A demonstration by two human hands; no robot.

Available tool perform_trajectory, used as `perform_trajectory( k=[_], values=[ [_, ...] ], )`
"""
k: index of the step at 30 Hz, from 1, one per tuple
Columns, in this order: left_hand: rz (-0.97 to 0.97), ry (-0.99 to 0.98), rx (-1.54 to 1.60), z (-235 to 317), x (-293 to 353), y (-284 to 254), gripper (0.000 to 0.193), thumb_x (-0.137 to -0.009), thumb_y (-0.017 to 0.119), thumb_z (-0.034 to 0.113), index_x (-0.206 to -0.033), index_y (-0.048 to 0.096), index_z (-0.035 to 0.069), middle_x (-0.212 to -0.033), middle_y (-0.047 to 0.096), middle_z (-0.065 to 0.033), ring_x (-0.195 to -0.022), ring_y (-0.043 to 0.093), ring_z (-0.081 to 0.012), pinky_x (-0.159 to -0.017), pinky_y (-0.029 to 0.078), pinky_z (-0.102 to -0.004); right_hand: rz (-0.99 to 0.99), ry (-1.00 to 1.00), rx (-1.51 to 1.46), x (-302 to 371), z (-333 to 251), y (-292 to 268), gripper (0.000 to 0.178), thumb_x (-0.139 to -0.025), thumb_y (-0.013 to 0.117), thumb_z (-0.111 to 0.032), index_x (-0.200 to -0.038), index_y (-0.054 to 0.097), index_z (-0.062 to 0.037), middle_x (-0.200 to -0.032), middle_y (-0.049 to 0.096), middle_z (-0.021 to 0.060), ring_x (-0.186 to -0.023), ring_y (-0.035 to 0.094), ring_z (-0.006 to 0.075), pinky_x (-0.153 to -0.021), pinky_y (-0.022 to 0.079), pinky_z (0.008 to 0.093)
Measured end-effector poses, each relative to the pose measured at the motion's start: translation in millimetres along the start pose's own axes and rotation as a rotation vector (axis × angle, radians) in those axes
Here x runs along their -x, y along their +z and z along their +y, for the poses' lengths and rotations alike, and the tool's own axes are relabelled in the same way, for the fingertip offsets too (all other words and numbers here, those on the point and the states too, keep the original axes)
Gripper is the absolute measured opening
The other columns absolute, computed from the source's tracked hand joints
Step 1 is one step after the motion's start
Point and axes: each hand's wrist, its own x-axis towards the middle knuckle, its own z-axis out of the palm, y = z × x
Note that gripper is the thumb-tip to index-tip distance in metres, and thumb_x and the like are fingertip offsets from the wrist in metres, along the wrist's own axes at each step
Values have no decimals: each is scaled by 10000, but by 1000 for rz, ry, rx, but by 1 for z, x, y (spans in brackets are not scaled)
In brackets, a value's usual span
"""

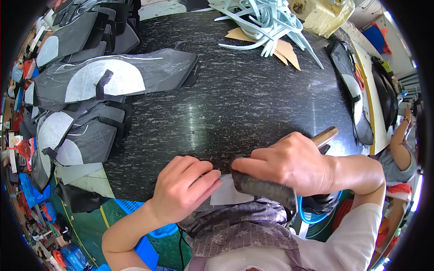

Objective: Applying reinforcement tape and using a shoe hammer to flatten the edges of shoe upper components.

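Note:
My right hand (294,165) is closed round a dark, curved, worn tool (266,190). A wooden handle end (325,137) sticks out beyond the knuckles; the grip hides how the parts join. At the near table edge lies a pale grey flat piece (226,193), just under the tool. My left hand (183,185) has its fingers bent and pressed together on the left side of this piece; its thumb is hidden. Both hands are close together at the edge, in front of my patterned apron (244,235).
Black padded panels with white patches (108,79) are piled at the left. Pale blue strips (266,22) lie tangled on brown cardboard (287,52) at the far side. Another black panel (350,86) lies along the right edge. Blue baskets (312,217) stand below. Another person (400,153) is at the right.

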Motion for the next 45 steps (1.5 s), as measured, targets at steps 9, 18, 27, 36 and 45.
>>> perform_trajectory(
  k=[9, 18, 27, 36, 45],
  values=[
    [-55, 57, -65, -12, 11, -22, 251, -685, 704, 81, -925, 700, 6, -924, 648, -85, -832, 624, -235, -756, 514, -367, -57, -42, 23, -17, -9, 0, 94, -855, 602, -179, -887, 589, -92, -654, 630, 55, -583, 685, 243, -468, 522, 366],
    [-17, 36, -135, -28, 3, -57, 251, -672, 702, 18, -921, 691, -10, -905, 619, -99, -821, 606, -262, -733, 486, -371, -42, -46, 24, -25, -13, 5, 101, -860, 606, -192, -887, 591, -96, -629, 611, 54, -590, 684, 252, -469, 524, 375],
    [-68, -6, -70, -16, 15, -46, 308, -649, 721, -37, -951, 660, -34, -979, 614, -131, -855, 610, -285, -726, 524, -384, -73, -44, 92, -24, -19, 3, 173, -837, 611, -188, -993, 596, -115, -666, 587, 20, -569, 666, 220, -442, 505, 362],
    [-252, 98, -287, 6, 26, -47, 210, -702, 661, 48, -881, 666, -62, -996, 616, -148, -793, 591, -226, -670, 517, -291, -123, -75, 154, -25, -21, 5, 294, -819, 627, -181, -1107, 627, -127, -686, 550, 5, -524, 631, 199, -411, 474, 353],
    [-79, 31, -356, 6, 31, -34, 218, -660, 732, 10, -865, 664, -15, -925, 665, -119, -663, 643, -186, -560, 532, -291, -51, -82, 158, -22, -24, 7, 321, -806, 637, -168, -1123, 626, -114, -682, 553, 12, -548, 647, 204, -430, 485, 352]
  ],
)
